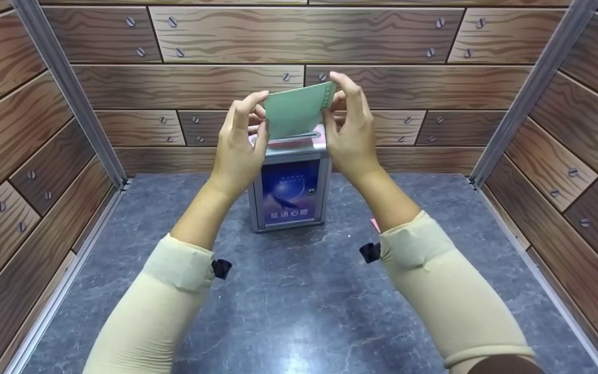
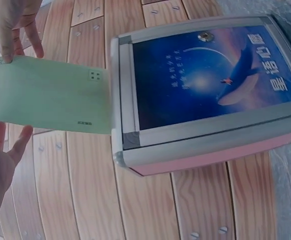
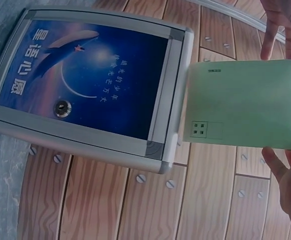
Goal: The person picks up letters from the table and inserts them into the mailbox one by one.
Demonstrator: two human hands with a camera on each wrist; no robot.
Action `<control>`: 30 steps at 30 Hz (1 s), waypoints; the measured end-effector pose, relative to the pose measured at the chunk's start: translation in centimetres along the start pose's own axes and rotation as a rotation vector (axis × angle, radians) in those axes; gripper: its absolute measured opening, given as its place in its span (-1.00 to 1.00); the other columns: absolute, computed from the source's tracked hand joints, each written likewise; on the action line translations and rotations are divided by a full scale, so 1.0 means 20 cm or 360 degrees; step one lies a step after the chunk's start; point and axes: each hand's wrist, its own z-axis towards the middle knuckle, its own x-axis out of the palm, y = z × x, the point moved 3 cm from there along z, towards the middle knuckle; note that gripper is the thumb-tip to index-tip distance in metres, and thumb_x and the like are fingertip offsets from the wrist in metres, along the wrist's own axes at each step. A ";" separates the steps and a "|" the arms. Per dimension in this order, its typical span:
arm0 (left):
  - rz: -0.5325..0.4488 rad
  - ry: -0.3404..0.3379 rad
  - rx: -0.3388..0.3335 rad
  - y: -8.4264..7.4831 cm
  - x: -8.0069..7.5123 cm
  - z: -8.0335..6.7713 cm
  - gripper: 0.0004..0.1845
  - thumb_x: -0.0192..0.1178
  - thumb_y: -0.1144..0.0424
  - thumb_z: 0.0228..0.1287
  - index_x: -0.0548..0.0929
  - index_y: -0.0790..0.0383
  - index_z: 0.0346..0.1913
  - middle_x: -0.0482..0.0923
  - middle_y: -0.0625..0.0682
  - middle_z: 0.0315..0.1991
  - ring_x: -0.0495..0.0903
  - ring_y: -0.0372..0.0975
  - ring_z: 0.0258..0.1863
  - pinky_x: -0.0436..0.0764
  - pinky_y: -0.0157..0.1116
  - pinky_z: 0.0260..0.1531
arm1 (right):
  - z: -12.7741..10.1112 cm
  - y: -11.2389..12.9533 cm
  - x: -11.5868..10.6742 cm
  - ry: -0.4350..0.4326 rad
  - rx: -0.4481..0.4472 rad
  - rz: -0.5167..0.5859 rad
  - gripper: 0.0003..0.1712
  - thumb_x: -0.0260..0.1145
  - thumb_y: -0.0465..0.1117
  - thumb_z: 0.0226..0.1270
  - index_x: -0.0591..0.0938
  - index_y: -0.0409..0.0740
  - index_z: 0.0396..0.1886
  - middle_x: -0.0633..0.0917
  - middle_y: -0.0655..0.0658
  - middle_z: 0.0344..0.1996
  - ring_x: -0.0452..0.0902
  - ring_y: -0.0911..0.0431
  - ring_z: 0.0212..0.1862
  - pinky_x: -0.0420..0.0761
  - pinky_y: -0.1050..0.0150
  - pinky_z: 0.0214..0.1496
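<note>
We find both hands, left hand (image 1: 239,145) and right hand (image 1: 350,130), pinching the green envelope (image 1: 296,110), its lower edge at the box (image 1: 289,189) slot; wooden walls (image 1: 29,156) hem the table (image 1: 299,301).

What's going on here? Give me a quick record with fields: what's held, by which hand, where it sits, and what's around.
held item: green envelope, its lower edge at the slot on top of the box
left hand: pinches the envelope's left edge
right hand: pinches the envelope's right edge
box: small metal-framed letter box with a blue whale poster on its front, standing upright
surface: grey marble-look table
surroundings: wood-pattern walls on three sides
</note>
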 end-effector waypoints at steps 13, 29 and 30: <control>0.0020 -0.0006 0.0013 0.07 0.02 0.00 -0.44 0.08 0.55 0.51 0.36 -0.06 0.38 0.53 0.25 -0.06 0.72 0.04 -0.09 0.84 -0.25 0.01 | 0.00 -0.06 0.03 0.0003 0.0032 0.0008 -0.33 0.27 -0.51 0.46 0.43 0.00 0.48 0.59 -0.20 -0.14 0.60 0.15 -0.06 0.85 0.22 -0.08; 0.0014 0.0008 -0.0096 0.15 0.03 0.04 -0.46 0.06 0.49 0.57 0.33 -0.09 0.43 0.52 0.24 -0.03 0.71 0.01 -0.04 0.82 -0.35 0.01 | 0.03 -0.11 0.08 0.0039 0.0024 -0.0061 -0.31 0.29 -0.50 0.45 0.42 0.02 0.49 0.62 -0.22 -0.13 0.68 0.05 -0.10 0.79 0.30 -0.22; 0.0016 0.0009 -0.0105 0.16 0.03 0.04 -0.45 0.05 0.49 0.57 0.33 -0.10 0.43 0.52 0.24 -0.02 0.71 0.01 -0.04 0.82 -0.34 0.01 | 0.03 -0.13 0.08 0.0042 0.0024 -0.0061 -0.31 0.30 -0.50 0.45 0.42 0.01 0.48 0.62 -0.22 -0.13 0.68 0.05 -0.11 0.78 0.31 -0.23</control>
